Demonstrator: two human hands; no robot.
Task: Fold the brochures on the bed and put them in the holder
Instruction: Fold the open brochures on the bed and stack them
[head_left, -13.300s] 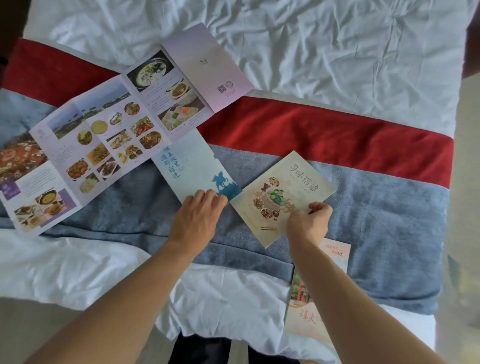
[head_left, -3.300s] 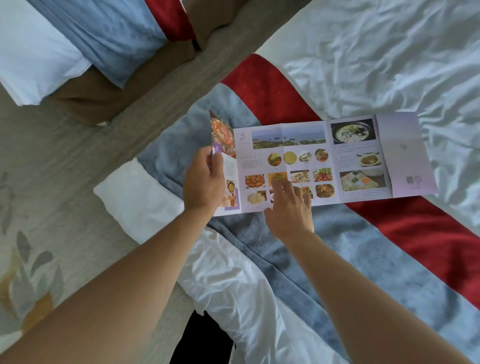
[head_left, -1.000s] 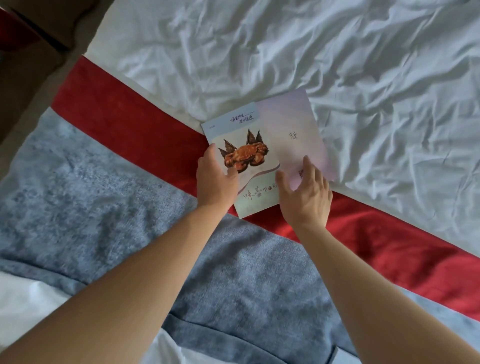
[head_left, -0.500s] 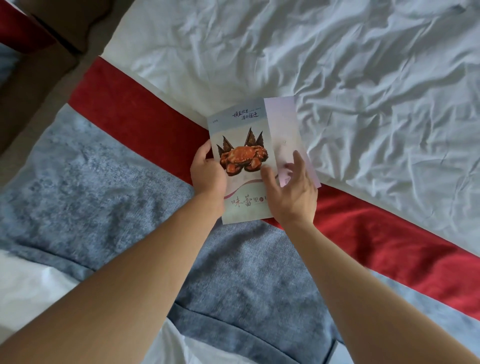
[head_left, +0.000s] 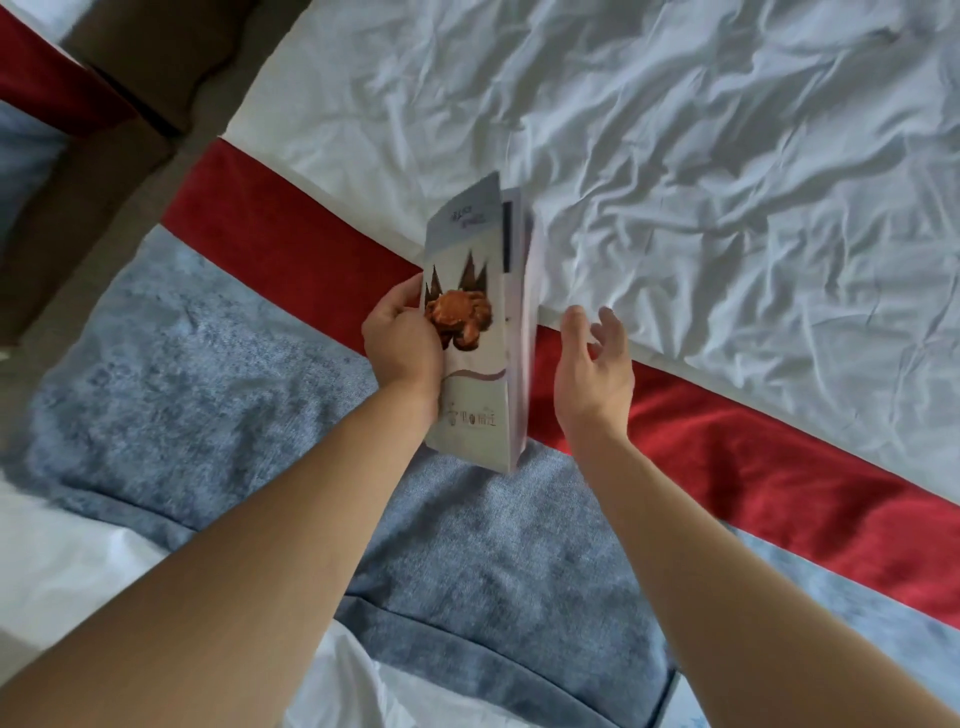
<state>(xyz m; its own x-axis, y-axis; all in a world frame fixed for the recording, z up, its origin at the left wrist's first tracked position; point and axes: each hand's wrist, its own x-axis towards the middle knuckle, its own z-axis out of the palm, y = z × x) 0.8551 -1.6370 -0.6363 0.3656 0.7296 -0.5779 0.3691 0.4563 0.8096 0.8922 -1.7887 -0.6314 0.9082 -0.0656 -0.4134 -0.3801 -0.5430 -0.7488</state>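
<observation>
Centre frame: folded brochure (head_left: 480, 332), flat a moment ago, now lifted off the bed (head_left: 727, 156), gripped by left hand (head_left: 402, 340). Right hand (head_left: 595, 364) released, fingers spread; folding looks complete, holder next

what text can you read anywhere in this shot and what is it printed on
Nothing can be read for certain; all the print sits on the folded brochure held in the left hand.
Top of the cover: two short lines of dark characters, too blurred to read.
Bottom of the cover: a row of larger characters with small round marks, too blurred to quote.
The bed linen shows no text, and the right hand holds nothing.
</observation>
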